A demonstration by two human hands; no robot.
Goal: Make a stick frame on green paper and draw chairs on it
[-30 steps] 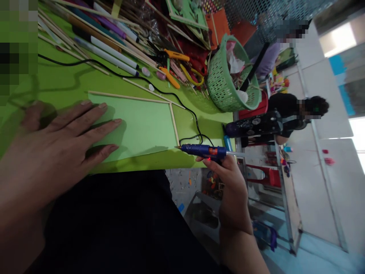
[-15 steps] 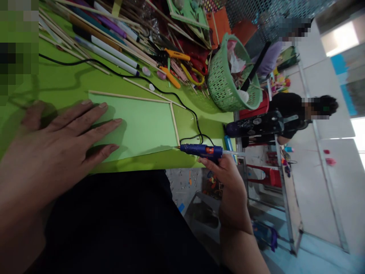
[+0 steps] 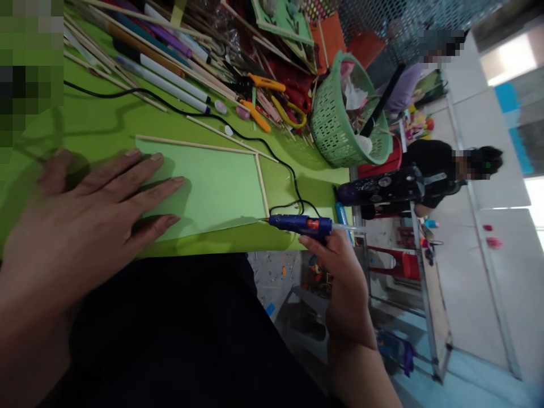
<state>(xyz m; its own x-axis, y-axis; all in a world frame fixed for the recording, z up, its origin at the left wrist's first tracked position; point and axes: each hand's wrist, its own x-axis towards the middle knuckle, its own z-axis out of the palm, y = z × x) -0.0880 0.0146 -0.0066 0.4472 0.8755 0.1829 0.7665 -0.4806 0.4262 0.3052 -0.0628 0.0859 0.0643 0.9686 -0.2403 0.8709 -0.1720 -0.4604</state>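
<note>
Left fingers [image 3: 157, 192] spread, right fingers [image 3: 313, 245] round glue gun [image 3: 300, 224]; red stool [image 3: 408, 266] beyond green table [image 3: 323, 184].

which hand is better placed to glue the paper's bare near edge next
Probably the right hand: it holds the glue gun, tip by a corner of the green paper. The left hand lies spread partly over the other end.

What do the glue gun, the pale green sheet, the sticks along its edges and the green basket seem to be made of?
Glue gun: probably hard plastic, given its smooth, slightly shiny blue body.
Sheet: likely paper or card; thin, flat and matte.
Sticks: wood or bamboo, seemingly unpainted, being pale tan and dull.
Basket: apparently moulded plastic, from its regular holes and soft sheen.
</note>
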